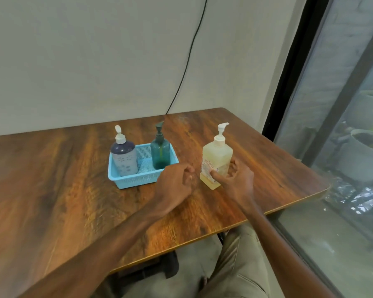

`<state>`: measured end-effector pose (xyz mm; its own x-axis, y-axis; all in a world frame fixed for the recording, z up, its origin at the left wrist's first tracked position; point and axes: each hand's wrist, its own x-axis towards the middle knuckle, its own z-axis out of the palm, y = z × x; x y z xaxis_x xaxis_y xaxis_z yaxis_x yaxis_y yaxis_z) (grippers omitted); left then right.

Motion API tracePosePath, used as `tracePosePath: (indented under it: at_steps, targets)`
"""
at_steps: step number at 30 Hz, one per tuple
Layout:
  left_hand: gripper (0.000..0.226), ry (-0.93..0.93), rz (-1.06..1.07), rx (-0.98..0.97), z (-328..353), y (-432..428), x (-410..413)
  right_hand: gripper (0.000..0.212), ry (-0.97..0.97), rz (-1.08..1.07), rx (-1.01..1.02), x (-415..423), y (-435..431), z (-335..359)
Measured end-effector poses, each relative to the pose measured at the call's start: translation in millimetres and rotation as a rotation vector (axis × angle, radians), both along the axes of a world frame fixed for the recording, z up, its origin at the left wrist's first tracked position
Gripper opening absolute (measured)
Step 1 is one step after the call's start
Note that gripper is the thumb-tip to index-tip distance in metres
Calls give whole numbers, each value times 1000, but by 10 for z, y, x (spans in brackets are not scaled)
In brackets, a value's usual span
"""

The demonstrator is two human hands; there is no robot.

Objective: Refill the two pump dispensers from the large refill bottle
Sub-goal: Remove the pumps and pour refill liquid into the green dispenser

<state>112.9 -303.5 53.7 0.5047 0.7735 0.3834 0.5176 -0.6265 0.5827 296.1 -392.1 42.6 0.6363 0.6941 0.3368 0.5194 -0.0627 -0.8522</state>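
A large pale-yellow refill bottle [216,157] with a white pump top stands upright on the wooden table [63,179]. My right hand [235,179] wraps its lower front, thumb on the label, fingers on its right side. My left hand [177,181] hovers just left of it, fingers loosely curled, holding nothing. A blue-and-white flowered dispenser [124,158] with a white pump stands in the left of a light-blue basket [136,179]. A dark teal dispenser [159,151] stands in the basket's right end.
The table's right edge and rounded corner [323,188] lie close to a glass window [342,125]. A black cable [187,61] runs down the wall behind the table. My knees in khaki trousers [241,265] sit under the near edge.
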Motion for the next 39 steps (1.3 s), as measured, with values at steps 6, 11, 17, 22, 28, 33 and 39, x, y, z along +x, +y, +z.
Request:
tracePosePath:
  at_steps: [6, 11, 17, 22, 28, 33, 39]
  targets:
    - [17, -17, 38, 237, -137, 12, -308, 88, 24, -24, -5, -83, -70, 3]
    - [35, 21, 79, 344, -169, 136, -504, 70, -247, -178, 301, -457, -142, 236]
    - [43, 90, 130, 246, -264, 373, -551, 40, -329, 159, 283, -1021, 311, 396]
    - [46, 340, 100, 186, -326, 590, -593, 64, -137, 228, -38, -1154, 853, 447]
    - [38, 515, 117, 274, -338, 665, -605, 59, -160, 187, -168, -1107, 1382, 330]
    - [38, 593, 134, 288, -320, 672, -590, 54, -159, 157, -133, -1055, 1566, 277]
    - [33, 592, 148, 314, -328, 756, -562, 64, -161, 153, 23, -1031, 1287, 628]
